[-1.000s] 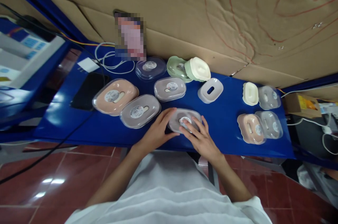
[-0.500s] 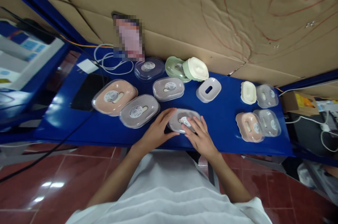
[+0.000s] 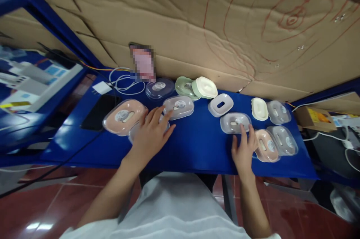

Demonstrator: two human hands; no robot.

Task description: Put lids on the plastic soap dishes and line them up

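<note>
My left hand [image 3: 150,132] lies flat, fingers spread, on top of a grey lidded soap box [image 3: 132,134] that it mostly covers, next to a pink lidded box [image 3: 122,116]. My right hand [image 3: 243,149] rests near the front of the blue table [image 3: 197,145]. Its fingertips touch the near edge of another grey lidded box [image 3: 234,122], and it sits just left of a pink box [image 3: 266,145]. Neither hand grips anything.
Further soap boxes stand behind: a grey one [image 3: 179,106], a clear lid [image 3: 159,87], a green and cream pair [image 3: 205,87], a white dish [image 3: 221,104], a cream one [image 3: 259,108] and clear ones [image 3: 278,111]. A black pad [image 3: 101,111] and white cables [image 3: 123,81] lie at left. A cardboard wall stands behind.
The grey box that both hands held at the front centre now sits further right, with my right hand behind it. My left hand moved left onto another grey box. The view tilted up.
</note>
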